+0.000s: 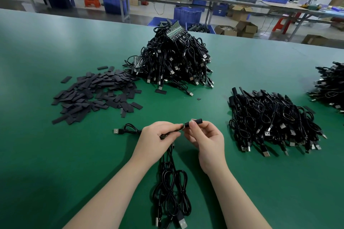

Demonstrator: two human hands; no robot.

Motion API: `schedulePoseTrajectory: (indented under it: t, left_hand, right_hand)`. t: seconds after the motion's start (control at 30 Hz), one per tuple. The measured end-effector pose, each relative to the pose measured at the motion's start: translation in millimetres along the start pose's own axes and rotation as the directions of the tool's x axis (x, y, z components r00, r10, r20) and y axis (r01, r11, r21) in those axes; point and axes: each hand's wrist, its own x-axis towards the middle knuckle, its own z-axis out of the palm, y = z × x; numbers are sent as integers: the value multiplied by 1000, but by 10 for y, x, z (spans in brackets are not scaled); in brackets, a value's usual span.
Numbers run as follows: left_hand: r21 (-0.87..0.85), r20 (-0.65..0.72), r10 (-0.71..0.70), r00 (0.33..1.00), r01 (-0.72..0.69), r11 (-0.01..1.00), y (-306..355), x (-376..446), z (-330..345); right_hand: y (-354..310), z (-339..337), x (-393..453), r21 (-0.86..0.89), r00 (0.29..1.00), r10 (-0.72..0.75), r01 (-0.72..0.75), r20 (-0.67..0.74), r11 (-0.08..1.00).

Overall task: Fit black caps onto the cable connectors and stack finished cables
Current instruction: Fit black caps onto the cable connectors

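Two hands, the left hand [158, 136] and the right hand [203, 138], work over one green bench [55, 154]. Three heaps of black cables lie on it: a tall heap [175, 61] at the back, a lower heap [270, 119] to the right and a third heap [329, 85] cut off at the right edge. One spread of flat black caps [96, 95], too many to count, lies left. One cap [193, 123] is held up.

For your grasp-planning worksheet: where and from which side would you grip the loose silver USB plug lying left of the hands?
Probably pinch the black moulded collar behind the silver USB plug from above, across its sides: it lies flat, metal tip pointing left, cable trailing right.
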Motion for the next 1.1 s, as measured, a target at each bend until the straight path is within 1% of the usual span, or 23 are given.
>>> schedulePoseTrajectory:
  t: [0.13,0.23,0.3,0.47,0.57,0.7,0.83,1.1]
  left_hand:
    - [37,30,26,999,-27,999,4,-3,3]
    - [40,23,31,999,-32,999,5,-1,-2]
    - [45,16,34,999,-35,998,10,-2,-3]
    - [9,-5,14,1000,-14,1000,18,-4,-5]
    - [-7,-11,6,1000,-6,1000,17,4,-9]
    - [-29,-3,-6,1000,6,1000,14,7,-13]
    - [-40,19,2,1000,-1,999,8,0,-10]
    - [-118,-12,-24,1000,22,993,-4,18,-19]
  right_hand:
    - [5,-9,6,-14,1000,-10,10,-13,1000]
    - [14,-31,20,-114,999,-45,43,-17,993]
    - [22,-42,29,-148,998,-63,59,-22,987]
    - [4,-31,14,-53,1000,9,-9,0,999]
    - [-1,-26,17,-12,1000,22,-22,21,1000]
    - [-7,-17,10,-29,1000,9,-9,19,1000]
    - [-13,-20,-1,-9,1000,-6,6,30,1000]
    - [-26,-17,12,58,995,46,-51,89,997]
